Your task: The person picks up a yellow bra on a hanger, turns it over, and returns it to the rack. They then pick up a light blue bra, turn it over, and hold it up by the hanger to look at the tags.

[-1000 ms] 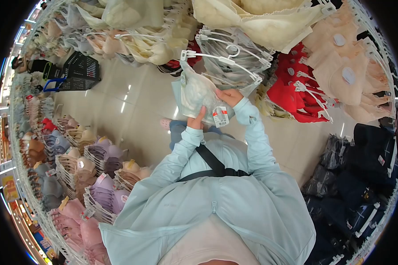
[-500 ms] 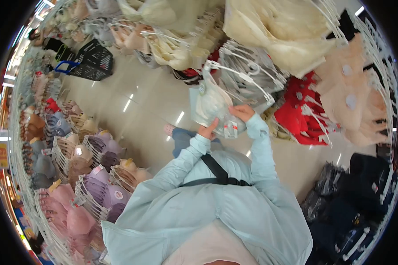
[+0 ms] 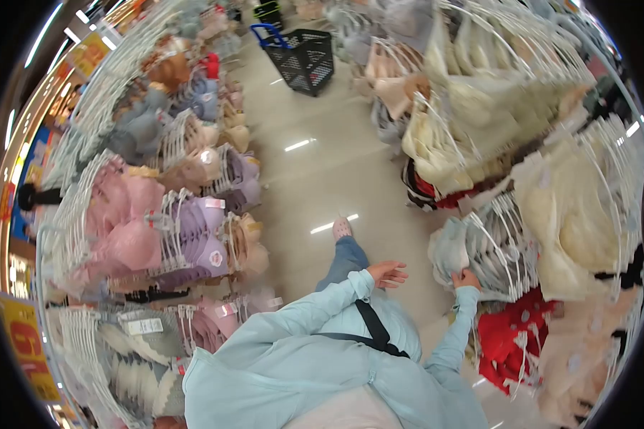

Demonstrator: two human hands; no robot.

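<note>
My left hand [image 3: 388,274] hangs free over the floor with its fingers spread and nothing in it. My right hand [image 3: 467,279] reaches to the right and grips the lower edge of a pale grey bra [image 3: 454,250]. That bra hangs on a white hanger at the front of a row of grey bras [image 3: 497,247] on the rack. Both arms are in light blue sleeves, and a black strap crosses my chest.
A black shopping basket [image 3: 304,57] with a blue handle stands on the tiled aisle floor [image 3: 322,171] ahead. Racks of pink and lilac bras [image 3: 193,236] line the left side. Cream bras [image 3: 479,121] and red bras [image 3: 508,336] hang on the right. My pink shoe [image 3: 342,229] is on the floor.
My view has swung down the aisle. My left hand has let go of the grey bra and dropped away. My right hand has taken the bra over to the rack of grey bras.
</note>
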